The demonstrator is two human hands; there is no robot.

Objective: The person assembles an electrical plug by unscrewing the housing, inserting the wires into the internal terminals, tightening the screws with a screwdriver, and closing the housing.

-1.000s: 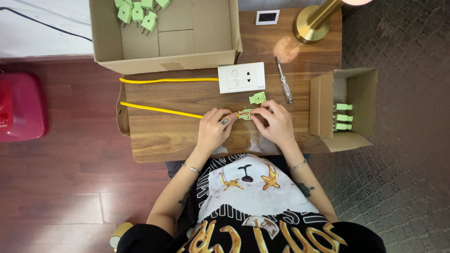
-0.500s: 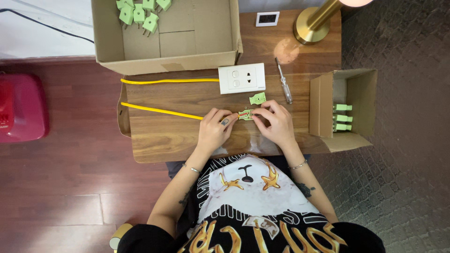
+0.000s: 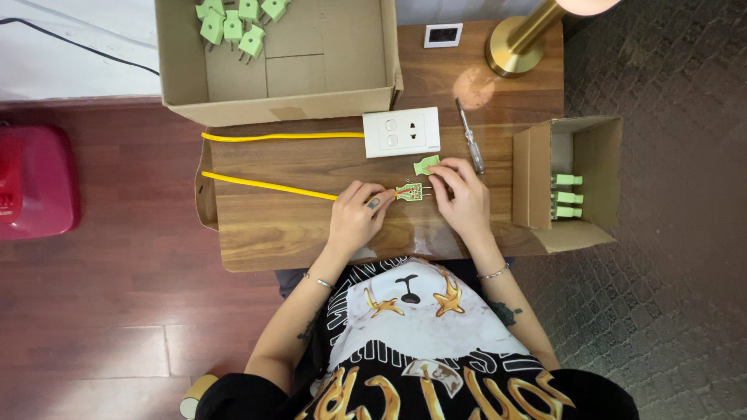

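Observation:
My left hand (image 3: pixel 356 215) pinches the end of a yellow cable (image 3: pixel 268 185) on the wooden table (image 3: pixel 311 233). My right hand (image 3: pixel 461 194) holds the open green plug half (image 3: pixel 410 191), where thin red wires show, between both hands. The plug's loose green cover (image 3: pixel 426 164) lies just above my right fingers. A screwdriver (image 3: pixel 469 135) rests beside it, close to a white wall socket plate (image 3: pixel 401 131) that the cable's other end runs into.
A large cardboard box (image 3: pixel 280 101) with several green plugs (image 3: pixel 233 23) stands at the back. A small box (image 3: pixel 537 179) on the right lies on its side and holds three green plugs (image 3: pixel 567 196). A brass lamp base (image 3: pixel 515 43) and small white device (image 3: pixel 443 34) sit far right. A red object (image 3: pixel 31 183) stands on the floor.
Both hands stay on the plug and cable end. Only slight finger shifts show; nothing else has moved.

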